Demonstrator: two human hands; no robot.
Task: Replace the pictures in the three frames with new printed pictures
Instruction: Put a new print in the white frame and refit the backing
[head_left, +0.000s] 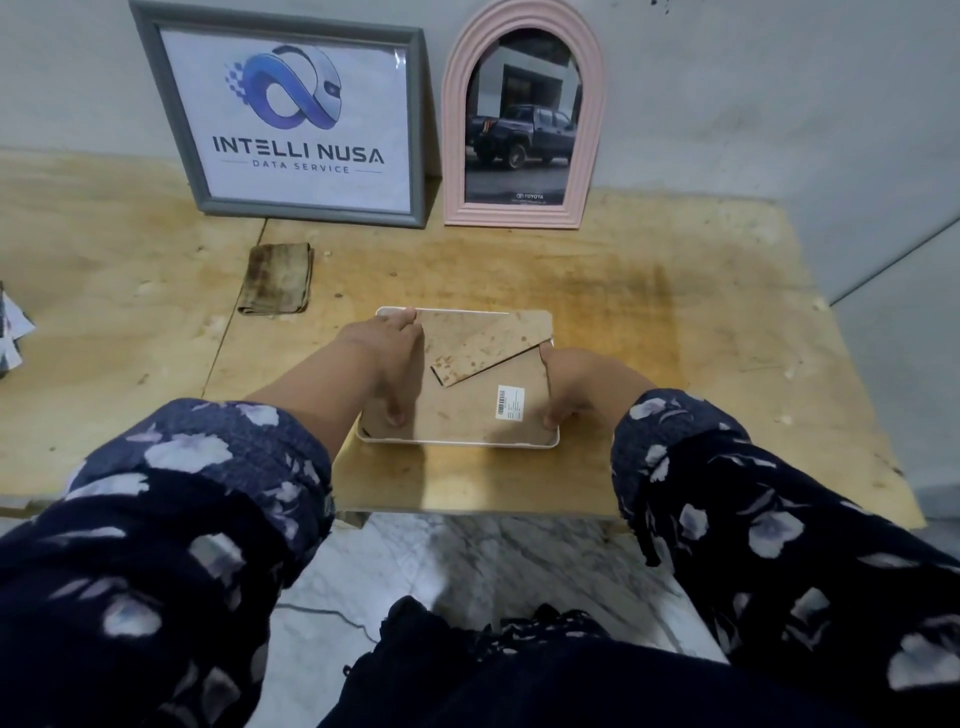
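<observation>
You are working on the white frame (457, 442), which is lying face down on the plywood table (649, 322) with its brown backing board (467, 410) turned up toward you. The other two frames are standing against the wall beyond the white frame: the grey frame (291, 119) with the logo print to its far left, the pink arched frame (523, 119) with the truck picture straight behind it. A folded cloth (276, 279) is lying to the white frame's far left, well apart from it.

Your left hand (387, 358) is lying flat and spread on the backing board, fingers reaching to the frame's far left corner and thumb pressing near its near left edge. Your right hand (563, 384) is curling over the frame's right rim, fingers apart, thumb up by the hinged easel stand (488, 345); neither hand is clamping anything, both are only pressing.

You seem to be seating or freeing the backing board, and I cannot tell which. Either way, keep the left palm pressing evenly so the board is staying level in the frame's recess. Work the right fingertips along the rim rather than prying at one corner, since the thin board may be bending or cracking. Keep the easel stand lying flat so it is not catching. Be steadying the frame so it is not sliding toward the table's near edge.
</observation>
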